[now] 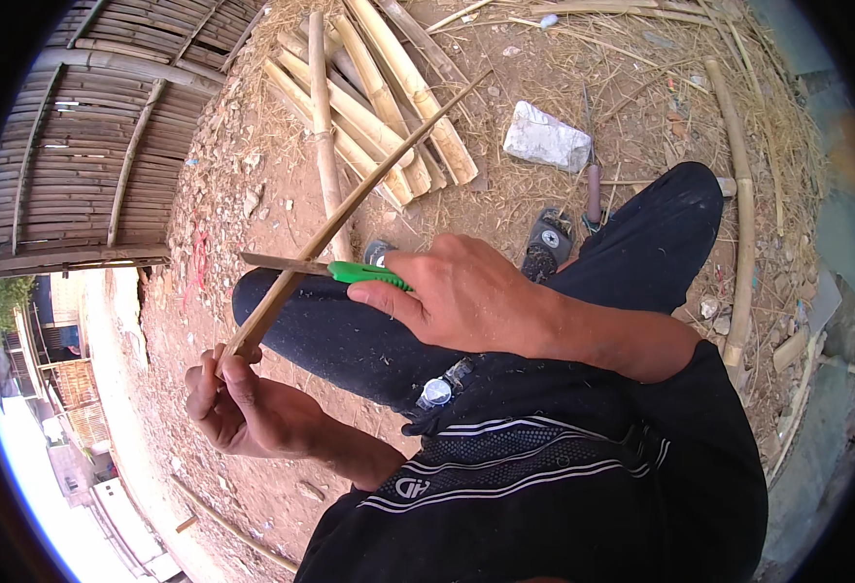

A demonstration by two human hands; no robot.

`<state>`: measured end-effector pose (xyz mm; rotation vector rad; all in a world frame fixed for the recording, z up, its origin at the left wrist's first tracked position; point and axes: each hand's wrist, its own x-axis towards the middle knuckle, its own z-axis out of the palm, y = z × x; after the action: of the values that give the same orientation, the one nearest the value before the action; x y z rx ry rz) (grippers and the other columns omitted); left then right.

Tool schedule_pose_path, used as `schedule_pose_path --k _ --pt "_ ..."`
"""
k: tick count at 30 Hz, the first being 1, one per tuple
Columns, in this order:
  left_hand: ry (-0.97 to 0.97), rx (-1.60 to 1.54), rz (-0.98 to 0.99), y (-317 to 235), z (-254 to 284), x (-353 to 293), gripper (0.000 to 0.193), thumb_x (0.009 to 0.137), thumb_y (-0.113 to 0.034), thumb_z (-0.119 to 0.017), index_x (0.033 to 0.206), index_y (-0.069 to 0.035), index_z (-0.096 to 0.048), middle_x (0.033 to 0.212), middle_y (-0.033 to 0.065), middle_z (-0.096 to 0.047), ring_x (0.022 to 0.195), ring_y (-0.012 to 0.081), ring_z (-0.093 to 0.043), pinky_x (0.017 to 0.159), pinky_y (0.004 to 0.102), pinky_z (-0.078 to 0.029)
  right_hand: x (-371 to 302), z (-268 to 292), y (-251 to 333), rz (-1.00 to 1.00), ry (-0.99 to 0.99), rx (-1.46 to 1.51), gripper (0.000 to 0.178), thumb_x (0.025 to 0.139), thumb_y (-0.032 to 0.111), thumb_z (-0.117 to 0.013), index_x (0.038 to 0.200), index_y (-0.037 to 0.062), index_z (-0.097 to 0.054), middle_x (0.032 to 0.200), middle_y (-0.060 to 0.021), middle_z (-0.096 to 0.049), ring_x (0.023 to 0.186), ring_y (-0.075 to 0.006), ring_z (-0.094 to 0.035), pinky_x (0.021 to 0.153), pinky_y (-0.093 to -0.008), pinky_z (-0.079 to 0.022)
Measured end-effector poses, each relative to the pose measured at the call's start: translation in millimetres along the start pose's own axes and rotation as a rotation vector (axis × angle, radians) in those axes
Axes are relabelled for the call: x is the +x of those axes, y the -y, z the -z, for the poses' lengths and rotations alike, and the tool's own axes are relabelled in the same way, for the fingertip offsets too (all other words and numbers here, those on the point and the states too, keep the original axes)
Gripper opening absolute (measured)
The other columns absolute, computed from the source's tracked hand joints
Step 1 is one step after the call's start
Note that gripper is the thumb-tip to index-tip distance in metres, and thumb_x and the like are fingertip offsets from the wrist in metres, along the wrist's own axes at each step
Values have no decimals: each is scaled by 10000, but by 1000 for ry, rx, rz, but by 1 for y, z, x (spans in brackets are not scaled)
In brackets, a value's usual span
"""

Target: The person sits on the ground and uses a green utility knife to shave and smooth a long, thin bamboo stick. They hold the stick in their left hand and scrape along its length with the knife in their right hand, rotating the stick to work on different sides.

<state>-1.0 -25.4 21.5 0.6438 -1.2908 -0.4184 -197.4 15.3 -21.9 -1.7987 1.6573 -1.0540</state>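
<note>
A long, thin bamboo strip (350,202) slants up and to the right, its far tip tapering over the split bamboo on the ground. My left hand (253,413) pinches its near end between thumb and fingers. In my right hand (466,296) is a utility knife (364,276) with a green handle, gripped with the thumb along its side. The knife's blade (282,262) points left and lies across the strip, a little way above my left hand. Whether the edge bites into the bamboo, I cannot tell.
Split bamboo pieces (379,102) lie piled ahead. Right of them are a whitish block (547,137) and a tool with a brown handle (594,192). A bamboo pole (738,223) runs along the right; a slatted bamboo wall (97,146) stands left. A watch (437,391) rests on my lap.
</note>
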Motion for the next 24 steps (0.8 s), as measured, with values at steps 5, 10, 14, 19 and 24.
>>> schedule_pose_path --k 5,10,14,19,24 --pt "88 21 -15 8 12 10 105 837 -1 -633 935 30 -613 908 151 -623 735 193 -613 625 260 -499 17 -6 -23 -234 41 -18 544 946 423 -470 746 -55 -635 543 -240 -553 539 -396 -603 534 -458 -487" --pt "105 33 -19 7 15 9 124 778 20 -681 895 10 -638 781 95 -563 689 166 -562 604 258 -481 -1 -10 17 83 -33 -22 603 959 452 -427 685 -46 -627 461 -180 -532 434 -336 -588 448 -423 -495" --pt "140 -2 -42 8 16 5 143 782 15 -679 919 14 -638 803 95 -559 718 168 -571 615 255 -515 22 -7 -49 -494 87 21 620 965 459 -407 670 -45 -615 462 -192 -513 438 -353 -569 484 -438 -483" --pt "121 -35 -6 6 13 1 156 787 20 -670 939 15 -634 826 96 -558 741 173 -572 614 260 -521 9 -6 -38 -254 33 -10 649 968 478 -383 701 -61 -628 507 -224 -536 503 -362 -595 543 -464 -482" --pt "192 -75 -58 8 9 10 130 836 -6 -632 964 10 -614 903 127 -597 753 200 -598 632 273 -510 12 -12 -33 -199 -9 107 663 972 491 -363 651 -42 -591 467 -173 -512 448 -319 -563 512 -437 -474"
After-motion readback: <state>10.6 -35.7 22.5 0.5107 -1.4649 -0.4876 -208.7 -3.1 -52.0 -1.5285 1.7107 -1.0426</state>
